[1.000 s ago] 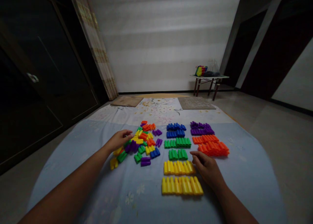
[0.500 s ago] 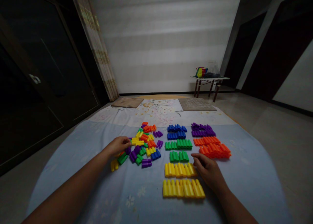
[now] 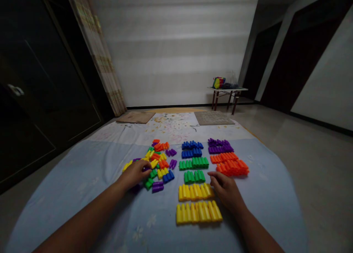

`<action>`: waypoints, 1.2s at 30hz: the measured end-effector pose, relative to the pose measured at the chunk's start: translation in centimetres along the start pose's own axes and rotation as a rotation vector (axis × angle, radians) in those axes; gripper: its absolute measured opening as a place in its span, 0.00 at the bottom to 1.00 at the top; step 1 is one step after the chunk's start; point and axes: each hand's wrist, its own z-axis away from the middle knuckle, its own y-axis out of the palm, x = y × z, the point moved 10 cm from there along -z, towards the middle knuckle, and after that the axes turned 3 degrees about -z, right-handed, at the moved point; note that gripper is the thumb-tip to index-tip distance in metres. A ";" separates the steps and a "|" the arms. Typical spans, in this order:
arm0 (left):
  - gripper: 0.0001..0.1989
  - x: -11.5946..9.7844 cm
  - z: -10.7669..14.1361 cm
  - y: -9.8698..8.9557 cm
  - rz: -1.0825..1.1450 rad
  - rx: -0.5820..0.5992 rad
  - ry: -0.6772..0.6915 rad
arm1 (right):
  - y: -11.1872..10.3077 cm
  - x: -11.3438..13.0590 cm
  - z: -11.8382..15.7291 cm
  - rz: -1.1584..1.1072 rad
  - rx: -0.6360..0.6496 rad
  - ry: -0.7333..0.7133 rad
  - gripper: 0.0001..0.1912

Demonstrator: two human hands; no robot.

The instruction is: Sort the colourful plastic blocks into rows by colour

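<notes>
My left hand (image 3: 135, 175) is over the near left part of a loose pile of plastic blocks in mixed colours. Its fingers curl down around a purple block (image 3: 146, 168), mostly hidden beneath them. Green blocks (image 3: 149, 183) and a purple block (image 3: 157, 187) lie beside it. To the right, my right hand (image 3: 227, 188) rests beside a row of yellow blocks (image 3: 194, 192), thumb and forefinger slightly apart with nothing between them. Just left of its fingertips lie short green blocks (image 3: 194, 177). A second yellow row (image 3: 198, 213) sits nearer me.
Sorted rows of blue blocks (image 3: 192, 149), purple blocks (image 3: 220, 146) and orange blocks (image 3: 231, 165) lie farther back. A brown mat (image 3: 136, 117) and a greyish mat (image 3: 213, 118) rest on the cloth-covered table (image 3: 162, 234). A small side table (image 3: 228, 89) stands by the wall.
My left hand has moved rightward and nearer me over the pile, covering other blocks. The right hand keeps its place by the yellow row. The view has turned slightly right.
</notes>
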 end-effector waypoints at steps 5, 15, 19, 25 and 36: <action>0.13 -3.7 0.3 -1.6 0.090 -0.155 0.162 | 0.0 0.2 0.0 -0.021 0.001 0.003 0.17; 0.15 -4.1 1.3 0.9 0.044 -0.048 0.198 | -0.2 1.6 0.3 -0.024 -0.001 -0.050 0.16; 0.21 -2.7 0.8 0.4 0.001 -0.062 0.107 | -0.1 1.7 0.3 -0.036 0.000 -0.048 0.15; 0.20 -2.4 -0.8 1.0 -0.173 -0.018 0.056 | 0.3 1.2 0.0 -0.062 -0.030 -0.031 0.14; 0.17 -3.0 -0.9 0.9 -0.280 0.040 0.038 | -0.3 0.6 -0.6 -0.026 -0.078 -0.009 0.14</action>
